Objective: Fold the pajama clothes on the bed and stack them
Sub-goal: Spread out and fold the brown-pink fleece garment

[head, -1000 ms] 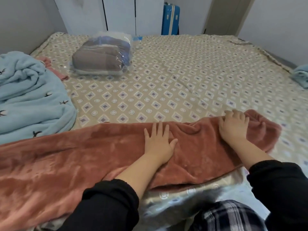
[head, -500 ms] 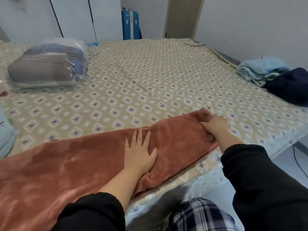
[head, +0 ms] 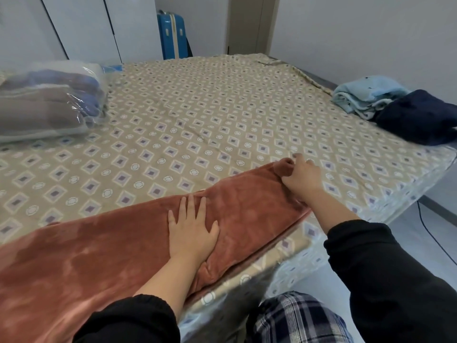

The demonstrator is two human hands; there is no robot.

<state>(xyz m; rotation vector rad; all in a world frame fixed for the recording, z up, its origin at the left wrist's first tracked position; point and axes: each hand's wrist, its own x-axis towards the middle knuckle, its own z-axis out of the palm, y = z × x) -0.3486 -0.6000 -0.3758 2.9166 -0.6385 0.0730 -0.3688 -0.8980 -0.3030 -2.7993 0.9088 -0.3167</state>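
A long rust-brown fleece pajama piece (head: 103, 248) lies stretched along the near edge of the bed (head: 197, 115). My left hand (head: 191, 231) lies flat on its middle, fingers straight and spread. At the garment's far right end, my right hand (head: 300, 178) pinches the cloth, whose corner is bunched up between thumb and fingers. A folded light blue garment (head: 366, 94) and a folded dark navy one (head: 418, 117) sit side by side at the bed's right edge.
A clear plastic bag of folded bedding (head: 49, 105) lies at the left of the bed. A blue suitcase (head: 173, 35) stands by the white wardrobe beyond the bed. The floor and a black cable (head: 430, 231) show at right.
The view has swung right, so the light blue pile at left left the frame and the folded pieces at right came in. My right hand went from flat to pinching the garment's end.
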